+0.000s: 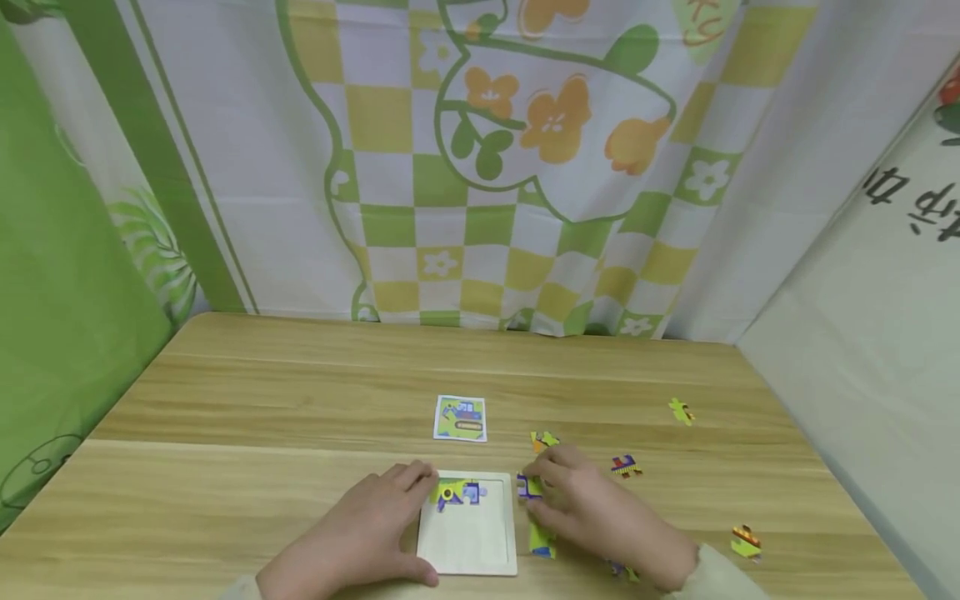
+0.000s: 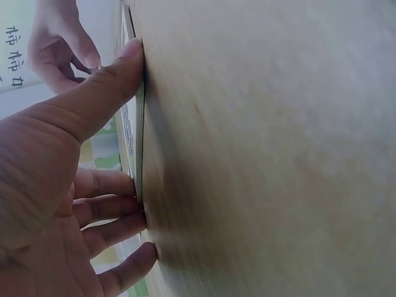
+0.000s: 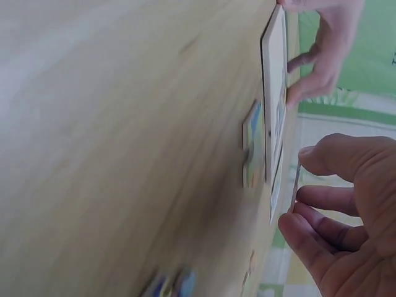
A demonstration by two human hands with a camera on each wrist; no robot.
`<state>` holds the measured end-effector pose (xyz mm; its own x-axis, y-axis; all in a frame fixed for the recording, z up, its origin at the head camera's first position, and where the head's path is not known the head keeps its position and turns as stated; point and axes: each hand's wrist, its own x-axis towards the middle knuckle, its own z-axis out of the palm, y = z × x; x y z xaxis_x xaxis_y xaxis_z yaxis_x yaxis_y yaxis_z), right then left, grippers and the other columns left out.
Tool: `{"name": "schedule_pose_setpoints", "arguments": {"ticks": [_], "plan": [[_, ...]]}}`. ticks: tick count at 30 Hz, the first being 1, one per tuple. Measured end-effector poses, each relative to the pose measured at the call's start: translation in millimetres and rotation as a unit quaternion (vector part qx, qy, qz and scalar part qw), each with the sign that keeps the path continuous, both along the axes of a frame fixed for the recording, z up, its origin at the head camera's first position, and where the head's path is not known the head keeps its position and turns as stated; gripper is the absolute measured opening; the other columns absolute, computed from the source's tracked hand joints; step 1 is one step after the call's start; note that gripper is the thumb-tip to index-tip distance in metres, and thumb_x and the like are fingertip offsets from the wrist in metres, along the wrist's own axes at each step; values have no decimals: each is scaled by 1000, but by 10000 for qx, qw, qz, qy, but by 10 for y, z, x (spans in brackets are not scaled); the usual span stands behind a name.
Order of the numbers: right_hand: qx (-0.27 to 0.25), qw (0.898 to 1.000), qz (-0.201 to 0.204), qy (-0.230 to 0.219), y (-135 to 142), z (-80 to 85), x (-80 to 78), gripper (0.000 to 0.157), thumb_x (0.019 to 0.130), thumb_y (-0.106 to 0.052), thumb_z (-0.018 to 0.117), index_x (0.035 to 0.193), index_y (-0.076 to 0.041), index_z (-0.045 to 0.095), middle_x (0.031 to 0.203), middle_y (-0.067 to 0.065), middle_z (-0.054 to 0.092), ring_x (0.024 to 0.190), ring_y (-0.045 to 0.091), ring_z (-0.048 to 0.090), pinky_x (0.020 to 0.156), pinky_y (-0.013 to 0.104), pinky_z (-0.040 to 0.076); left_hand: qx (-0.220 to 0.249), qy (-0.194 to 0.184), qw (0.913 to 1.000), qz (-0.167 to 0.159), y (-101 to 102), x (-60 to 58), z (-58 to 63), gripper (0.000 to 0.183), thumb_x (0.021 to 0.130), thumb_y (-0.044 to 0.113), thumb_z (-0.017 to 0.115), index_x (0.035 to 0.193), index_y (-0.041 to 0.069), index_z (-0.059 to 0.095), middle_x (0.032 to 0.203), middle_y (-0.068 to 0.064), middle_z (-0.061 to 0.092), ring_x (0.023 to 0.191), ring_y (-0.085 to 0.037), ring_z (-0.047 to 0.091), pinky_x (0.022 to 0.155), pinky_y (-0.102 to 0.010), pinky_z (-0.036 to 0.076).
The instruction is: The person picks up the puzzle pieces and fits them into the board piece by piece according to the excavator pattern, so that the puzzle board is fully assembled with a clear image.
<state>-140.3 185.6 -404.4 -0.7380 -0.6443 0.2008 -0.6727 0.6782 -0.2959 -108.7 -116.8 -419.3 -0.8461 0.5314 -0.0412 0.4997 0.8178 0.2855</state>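
A shallow square puzzle tray [image 1: 468,542] lies on the table, with joined puzzle pieces [image 1: 454,493] in its upper left part. My left hand [image 1: 371,521] rests along the tray's left side, fingers at the upper corner and thumb at the lower corner. In the left wrist view, its fingertips touch the tray edge [image 2: 139,148]. My right hand [image 1: 588,504], just right of the tray, pinches a thin puzzle piece [image 3: 296,185] between thumb and fingers, raised off the table. That piece shows edge-on in the right wrist view; the head view shows its purple-and-green face [image 1: 529,486].
Behind the tray lies a small picture card [image 1: 461,418] of a vehicle. Loose pieces lie to the right: a green one [image 1: 681,411], a purple-and-red one [image 1: 626,466], a yellow-green one [image 1: 746,542], and others beside my right hand [image 1: 542,540]. A patterned curtain [image 1: 525,250] hangs behind the table.
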Motion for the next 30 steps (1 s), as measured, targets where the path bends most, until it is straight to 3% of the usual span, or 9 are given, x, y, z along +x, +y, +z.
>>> {"name": "schedule_pose_setpoints", "arguments": {"ticks": [9, 18, 30], "plan": [[41, 9983, 246, -522, -224, -38, -33, 27, 95, -19, 77, 117, -3, 73, 108, 1, 62, 92, 4, 54, 76, 18, 55, 38, -116, 9999, 45, 10, 10, 0, 115, 68, 69, 85, 152, 0, 50, 157, -14, 53, 142, -32, 53, 107, -57, 54], [339, 9980, 214, -492, -370, -44, -43, 30, 94, -21, 77, 118, -3, 74, 111, 2, 64, 95, 6, 56, 79, 18, 58, 18, -77, 10000, 56, 2, 6, -14, 116, 67, 72, 84, 153, 1, 50, 157, -13, 54, 142, -32, 53, 106, -58, 54], [614, 9974, 373, -95, -423, -71, -40, 29, 95, -24, 77, 117, -5, 76, 108, -1, 65, 96, 6, 56, 79, 15, 57, 49, -74, 9999, 52, -11, 11, -3, 118, 66, 74, 82, 153, 1, 49, 156, -12, 54, 141, -31, 54, 105, -58, 55]]}}
